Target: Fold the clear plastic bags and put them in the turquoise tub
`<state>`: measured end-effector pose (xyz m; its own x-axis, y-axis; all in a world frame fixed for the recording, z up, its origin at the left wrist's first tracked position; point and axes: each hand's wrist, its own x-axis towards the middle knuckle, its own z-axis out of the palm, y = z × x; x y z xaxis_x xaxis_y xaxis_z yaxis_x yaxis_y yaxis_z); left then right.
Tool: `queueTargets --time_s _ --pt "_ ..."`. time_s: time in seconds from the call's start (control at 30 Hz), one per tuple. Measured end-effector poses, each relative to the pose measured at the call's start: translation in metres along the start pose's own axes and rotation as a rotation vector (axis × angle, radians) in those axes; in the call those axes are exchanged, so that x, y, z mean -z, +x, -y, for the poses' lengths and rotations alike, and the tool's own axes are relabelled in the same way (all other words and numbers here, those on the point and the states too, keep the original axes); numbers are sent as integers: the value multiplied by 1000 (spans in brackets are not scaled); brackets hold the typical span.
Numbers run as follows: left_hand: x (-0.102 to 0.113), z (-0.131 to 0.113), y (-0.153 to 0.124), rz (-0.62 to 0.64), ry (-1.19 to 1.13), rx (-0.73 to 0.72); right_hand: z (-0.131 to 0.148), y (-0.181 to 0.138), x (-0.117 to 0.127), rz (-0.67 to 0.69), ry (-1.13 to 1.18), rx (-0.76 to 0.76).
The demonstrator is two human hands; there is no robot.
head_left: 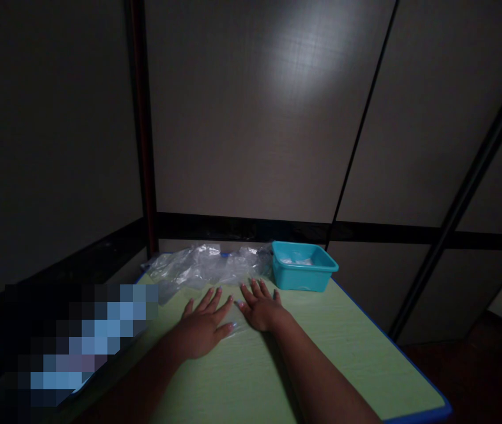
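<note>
Side by side on the green tabletop [339, 347], both of my hands lie palm down. My left hand [202, 330] has its fingers spread and its thumb pointing right. My right hand [263, 309] is spread too, its fingers reaching toward the far edge. Beneath and between them shows a piece of clear plastic film [238, 325], partly hidden by the hands. Beyond my fingertips lies a crumpled heap of clear plastic [202, 265]. Whether the two pieces are joined I cannot tell.
A turquoise plastic basin [304, 277] stands at the far right of the table, with something clear or whitish inside. Dark cabinet panels [242, 129] rise behind the table. A blurred-out, bluish object [101, 333] lies along the left edge.
</note>
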<state>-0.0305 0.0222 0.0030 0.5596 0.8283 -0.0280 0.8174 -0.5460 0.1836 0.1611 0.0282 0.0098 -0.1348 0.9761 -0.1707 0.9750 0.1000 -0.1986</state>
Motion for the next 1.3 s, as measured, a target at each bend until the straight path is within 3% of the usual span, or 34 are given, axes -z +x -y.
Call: queueTargets --time_s 0.33,0.67,0.8,0.9,1.1,1.3 --pt "-2 4 1 -37 16 19 1 -2 0 8 3 -27" --pt "-6 21 6 -196 141 250 -2 0 -2 -14 -3 -64" --pt "-4 19 7 -287 174 279 -2 1 -2 -4 -5 -71" --pt "-2 8 7 -297 135 181 -3 4 -5 -19 2 -73" --pt "-3 -28 -2 -161 1 -199 -5 9 -11 -46 -22 -103" --pt "-5 -38 -6 -71 -84 -275 -5 10 -11 -25 -53 -113"
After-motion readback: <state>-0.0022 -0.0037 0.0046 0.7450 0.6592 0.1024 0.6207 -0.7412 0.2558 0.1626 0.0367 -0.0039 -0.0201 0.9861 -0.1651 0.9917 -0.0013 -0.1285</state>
